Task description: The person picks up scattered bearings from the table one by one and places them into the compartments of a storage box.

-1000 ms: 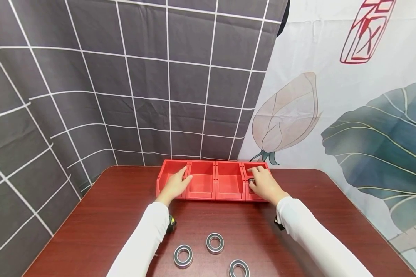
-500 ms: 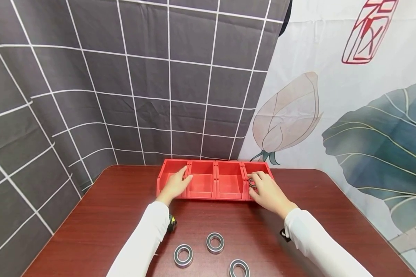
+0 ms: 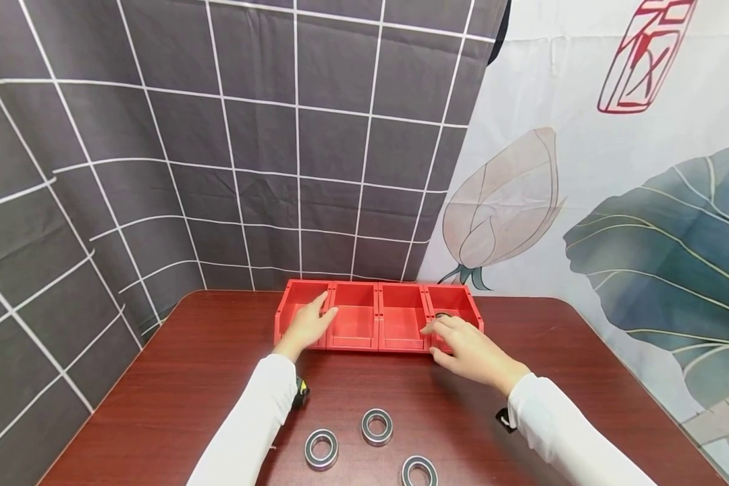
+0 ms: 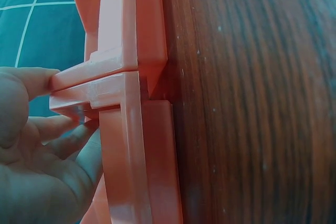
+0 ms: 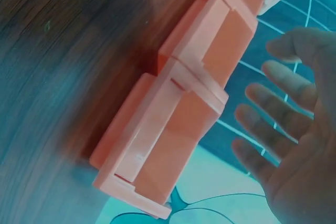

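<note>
A row of red plastic bins (image 3: 354, 343) stands at the back of the table. My left hand (image 3: 306, 325) pinches the partition between the two leftmost bins, thumb on one side and fingers on the other, as the left wrist view shows. My right hand (image 3: 470, 347) hovers at the front of the rightmost bin (image 3: 475, 317), fingers spread and holding nothing. Inside that bin, the dark edge of a ball bearing (image 3: 442, 314) shows behind the fingers; the rest is hidden. The palm of the right hand (image 5: 299, 145) faces the bins in the right wrist view.
Three ball bearings lie on the near part of the table: one at left (image 3: 321, 449), one in the middle (image 3: 376, 426), and one at the front edge of view (image 3: 419, 471). A dark grid cloth (image 3: 249, 135) hangs behind the brown table (image 3: 219, 351).
My right hand has let go of the bearing in the rightmost bin and drawn back toward me, its fingers opening. My left hand stays on the partition.
</note>
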### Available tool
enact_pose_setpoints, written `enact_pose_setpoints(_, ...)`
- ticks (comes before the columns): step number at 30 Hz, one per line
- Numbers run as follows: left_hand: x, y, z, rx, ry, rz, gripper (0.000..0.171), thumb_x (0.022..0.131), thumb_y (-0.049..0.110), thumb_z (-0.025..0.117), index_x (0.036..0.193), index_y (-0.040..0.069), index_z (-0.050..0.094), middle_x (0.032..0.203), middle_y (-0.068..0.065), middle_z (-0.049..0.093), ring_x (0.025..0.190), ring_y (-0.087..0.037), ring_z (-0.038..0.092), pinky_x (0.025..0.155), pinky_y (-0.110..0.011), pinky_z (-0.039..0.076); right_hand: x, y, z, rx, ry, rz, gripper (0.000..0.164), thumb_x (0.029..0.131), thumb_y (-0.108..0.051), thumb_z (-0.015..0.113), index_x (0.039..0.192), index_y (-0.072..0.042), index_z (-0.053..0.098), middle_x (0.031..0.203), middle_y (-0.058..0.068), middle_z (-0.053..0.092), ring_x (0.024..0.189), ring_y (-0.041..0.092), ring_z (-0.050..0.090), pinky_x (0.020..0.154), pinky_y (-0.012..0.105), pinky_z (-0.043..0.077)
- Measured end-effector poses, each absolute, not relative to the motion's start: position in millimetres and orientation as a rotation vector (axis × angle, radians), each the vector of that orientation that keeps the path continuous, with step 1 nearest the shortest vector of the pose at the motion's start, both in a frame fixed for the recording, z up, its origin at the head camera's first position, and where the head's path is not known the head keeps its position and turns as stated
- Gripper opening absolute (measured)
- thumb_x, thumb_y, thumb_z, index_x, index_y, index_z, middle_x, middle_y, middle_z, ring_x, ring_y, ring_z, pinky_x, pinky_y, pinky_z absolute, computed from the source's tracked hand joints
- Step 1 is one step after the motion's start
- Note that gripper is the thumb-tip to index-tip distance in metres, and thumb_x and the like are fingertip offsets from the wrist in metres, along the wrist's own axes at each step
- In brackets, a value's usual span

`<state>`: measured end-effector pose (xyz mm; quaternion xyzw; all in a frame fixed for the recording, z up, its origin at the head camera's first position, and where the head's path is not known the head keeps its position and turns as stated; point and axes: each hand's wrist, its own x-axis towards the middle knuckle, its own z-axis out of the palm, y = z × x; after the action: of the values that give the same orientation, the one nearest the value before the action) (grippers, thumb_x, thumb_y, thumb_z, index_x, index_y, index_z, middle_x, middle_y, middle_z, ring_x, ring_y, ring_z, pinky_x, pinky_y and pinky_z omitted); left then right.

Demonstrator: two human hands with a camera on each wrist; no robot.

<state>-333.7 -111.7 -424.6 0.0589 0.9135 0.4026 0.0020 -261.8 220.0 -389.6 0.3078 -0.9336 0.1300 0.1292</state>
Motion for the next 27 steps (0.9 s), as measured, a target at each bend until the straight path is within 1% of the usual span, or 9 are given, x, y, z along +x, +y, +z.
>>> enact_pose_setpoints(4, -334.4, -111.1, -424.8, 0.182, 2.871, 1.257, 0.067, 0.095, 0.043, 0.054, 0.151, 0.013, 0.031, 0.151, -0.015, 0.039, 0.137, -0.035, 0.039, 0.107, -0.055, 0.036, -258.1, 217.5, -388.2, 1.019, -2.686, 0.382, 0.032, 0.082, -0.020, 0.073, 0.113, -0.015, 0.066, 0.108, -0.003, 0.063, 0.102, 0.014, 0.058, 0.091, 0.039, 0.053)
enact_pose_setpoints(8, -333.8, -111.0, -424.1, 0.184, 2.870, 1.259, 0.067, 0.095, 0.043, 0.054, 0.151, 0.012, 0.031, 0.151, -0.015, 0.039, 0.137, -0.035, 0.039, 0.107, -0.055, 0.036, -252.6, 215.1, -388.2, 1.101, -2.757, 0.400, 0.028, 0.085, -0.023, 0.071, 0.112, -0.016, 0.067, 0.107, -0.003, 0.063, 0.100, 0.013, 0.058, 0.090, 0.036, 0.052)
enact_pose_setpoints(11, -333.3, -111.3, -423.7, 0.187, 2.871, 1.264, 0.067, 0.095, 0.041, 0.054, 0.151, 0.012, 0.031, 0.151, -0.015, 0.039, 0.137, -0.035, 0.039, 0.108, -0.054, 0.036, -248.1, 212.1, -388.8, 1.175, -2.828, 0.436, 0.026, 0.088, -0.027, 0.068, 0.112, -0.017, 0.067, 0.107, -0.007, 0.063, 0.101, 0.012, 0.059, 0.092, 0.036, 0.051)
enact_pose_setpoints(14, -332.9, -111.1, -423.1, 0.205, 2.891, 1.256, 0.065, 0.096, 0.038, 0.054, 0.151, 0.010, 0.031, 0.150, -0.016, 0.040, 0.137, -0.035, 0.040, 0.108, -0.054, 0.035, -243.7, 208.6, -390.9, 1.263, -2.854, 0.455, 0.028, 0.089, -0.033, 0.066, 0.113, -0.017, 0.067, 0.108, -0.011, 0.063, 0.102, 0.010, 0.059, 0.093, 0.035, 0.050)
enact_pose_setpoints(16, -332.6, -111.1, -422.5, 0.210, 2.897, 1.251, 0.065, 0.096, 0.037, 0.054, 0.150, 0.010, 0.032, 0.149, -0.017, 0.041, 0.136, -0.035, 0.040, 0.108, -0.053, 0.035, -241.0, 206.5, -393.1, 1.313, -2.860, 0.461, 0.030, 0.090, -0.036, 0.065, 0.113, -0.017, 0.067, 0.108, -0.011, 0.064, 0.102, 0.009, 0.059, 0.093, 0.035, 0.051)
enact_pose_setpoints(21, -331.6, -110.9, -421.3, 0.193, 2.885, 1.254, 0.066, 0.096, 0.039, 0.053, 0.151, 0.011, 0.031, 0.149, -0.016, 0.041, 0.136, -0.035, 0.041, 0.108, -0.054, 0.036, -234.2, 202.5, -398.0, 1.351, -2.894, 0.446, 0.030, 0.090, -0.039, 0.064, 0.113, -0.020, 0.067, 0.108, -0.012, 0.063, 0.102, 0.006, 0.058, 0.093, 0.032, 0.050)
enact_pose_setpoints(27, -330.3, -110.3, -420.9, 0.193, 2.885, 1.259, 0.065, 0.096, 0.038, 0.054, 0.150, 0.010, 0.032, 0.148, -0.016, 0.042, 0.135, -0.035, 0.042, 0.107, -0.053, 0.037, -223.4, 199.2, -399.7, 1.399, -2.880, 0.442, 0.027, 0.088, -0.039, 0.065, 0.110, -0.023, 0.067, 0.105, -0.016, 0.062, 0.100, 0.003, 0.056, 0.092, 0.030, 0.049)
